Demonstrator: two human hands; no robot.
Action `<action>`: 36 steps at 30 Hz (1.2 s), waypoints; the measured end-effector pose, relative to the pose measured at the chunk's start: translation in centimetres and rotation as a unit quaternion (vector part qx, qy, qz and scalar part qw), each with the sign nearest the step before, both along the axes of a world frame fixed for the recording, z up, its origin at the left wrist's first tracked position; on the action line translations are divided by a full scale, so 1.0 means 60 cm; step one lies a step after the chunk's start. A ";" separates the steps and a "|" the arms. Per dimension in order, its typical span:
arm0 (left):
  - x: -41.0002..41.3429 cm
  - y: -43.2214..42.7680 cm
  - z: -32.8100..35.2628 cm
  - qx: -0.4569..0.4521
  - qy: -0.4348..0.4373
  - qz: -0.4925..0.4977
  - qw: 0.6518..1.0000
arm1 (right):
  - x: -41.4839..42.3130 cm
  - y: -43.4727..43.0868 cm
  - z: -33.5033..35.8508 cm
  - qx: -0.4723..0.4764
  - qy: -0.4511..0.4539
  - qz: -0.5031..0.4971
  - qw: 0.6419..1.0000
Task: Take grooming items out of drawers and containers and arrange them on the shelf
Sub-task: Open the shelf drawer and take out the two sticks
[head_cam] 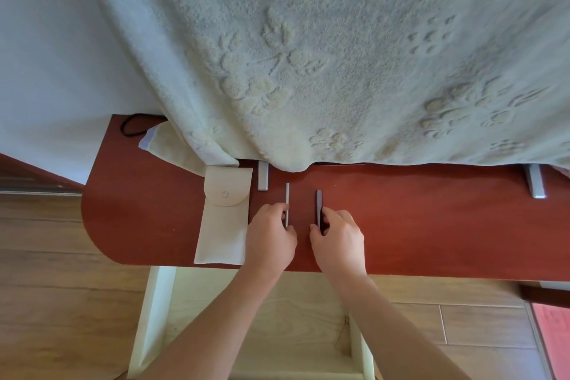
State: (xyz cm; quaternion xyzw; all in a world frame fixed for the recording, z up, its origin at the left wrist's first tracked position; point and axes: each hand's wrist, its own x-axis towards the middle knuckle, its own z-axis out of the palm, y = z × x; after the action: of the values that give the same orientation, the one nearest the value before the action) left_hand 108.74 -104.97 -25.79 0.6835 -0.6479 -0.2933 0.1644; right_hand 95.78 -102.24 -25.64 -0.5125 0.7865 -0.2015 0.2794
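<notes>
Grips (271, 237) (337, 239) on silver strip (287, 194), dark bar (318, 203)

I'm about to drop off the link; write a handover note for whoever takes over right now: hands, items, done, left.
Left hand: pinches the near end of the thin silver tool, on the red-brown shelf.
Right hand: grips the near end of the dark slim tool, parallel to the silver one, apart from it.
Cream snap pouch: flat on the shelf left of both, flap shut.
Done: two tools out, side by side.
Left: let go; check the pouch, contents unseen.
</notes>
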 end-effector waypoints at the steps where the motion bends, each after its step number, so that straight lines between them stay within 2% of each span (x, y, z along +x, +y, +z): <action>1: 0.000 0.000 0.000 0.000 -0.001 -0.002 1.000 | 0.000 0.001 0.000 0.001 -0.001 -0.002 1.000; 21: 0.016 0.013 0.017 -0.005 0.028 0.003 1.000 | -0.007 0.021 0.012 0.010 -0.004 -0.027 1.000; 36: 0.126 0.105 0.069 -0.075 0.054 -0.075 0.993 | 0.026 0.121 0.075 -0.023 0.025 0.009 0.999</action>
State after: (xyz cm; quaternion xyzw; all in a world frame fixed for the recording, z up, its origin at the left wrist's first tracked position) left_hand 116.32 -98.66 -21.65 0.6020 -0.7078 -0.2914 0.2275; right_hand 97.34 -94.97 -21.14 -0.5306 0.7839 -0.2043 0.2493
